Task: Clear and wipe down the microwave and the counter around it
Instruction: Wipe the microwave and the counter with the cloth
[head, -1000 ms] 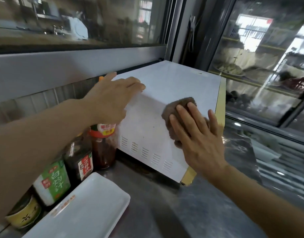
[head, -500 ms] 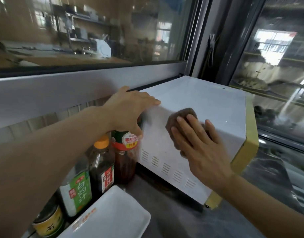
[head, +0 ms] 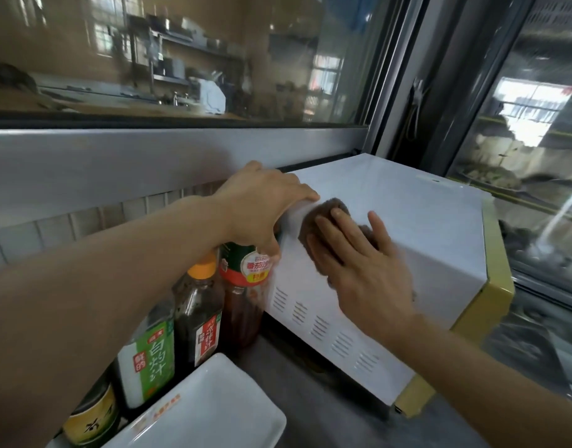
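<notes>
- A commercial kitchen or food stall, seen from its service counter.
- Behind the glass pane (head: 181, 59) across the top of the frame: steel shelving and worktops with equipment.
- Lower left: sauce bottles (head: 197, 312) crowded beside a white microwave (head: 407, 227), with a white tray (head: 207, 415) on the grey counter (head: 310, 421).
</notes>
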The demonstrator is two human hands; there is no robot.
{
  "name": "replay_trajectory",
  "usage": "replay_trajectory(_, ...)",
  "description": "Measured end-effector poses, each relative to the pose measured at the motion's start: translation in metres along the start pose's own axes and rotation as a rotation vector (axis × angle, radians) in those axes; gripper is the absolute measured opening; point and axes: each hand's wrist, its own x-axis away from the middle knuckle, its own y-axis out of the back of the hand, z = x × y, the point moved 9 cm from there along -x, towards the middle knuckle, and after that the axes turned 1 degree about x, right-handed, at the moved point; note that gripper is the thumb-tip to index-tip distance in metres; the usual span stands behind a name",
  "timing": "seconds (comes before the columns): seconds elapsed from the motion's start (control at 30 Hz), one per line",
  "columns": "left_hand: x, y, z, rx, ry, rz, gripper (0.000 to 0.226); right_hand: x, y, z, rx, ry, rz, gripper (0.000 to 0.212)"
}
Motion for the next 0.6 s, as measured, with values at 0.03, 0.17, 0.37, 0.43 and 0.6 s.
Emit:
replay_trajectory(0.03,-0.001,0.0,0.0,-0.006,-0.001,-0.008,0.096,0.003,-0.006,0.009,0.016,0.032,0.01,0.05)
replay_trajectory(0.17,-0.003,-0.002,0.006,-0.025,0.012,0.025,0.096,0.05,-0.052,0.057,0.064,0.261,0.281,0.064)
replay_trajectory(0.37,-0.003,0.0,0.005,-0.062,-0.009,0.102,0.096,0.017,-0.027,0.033,0.017,0.162,0.154,0.065)
replay_trajectory(0.43,-0.002,0.003,0.005,-0.054,-0.013,0.093,0.093,-0.011,-0.012,0.013,-0.021,0.055,0.075,0.063)
replay_trajectory(0.6,-0.006,0.003,0.007,0.009,0.003,0.045,0.084,-0.023,-0.022,0.02,0.101,0.094,0.102,0.067)
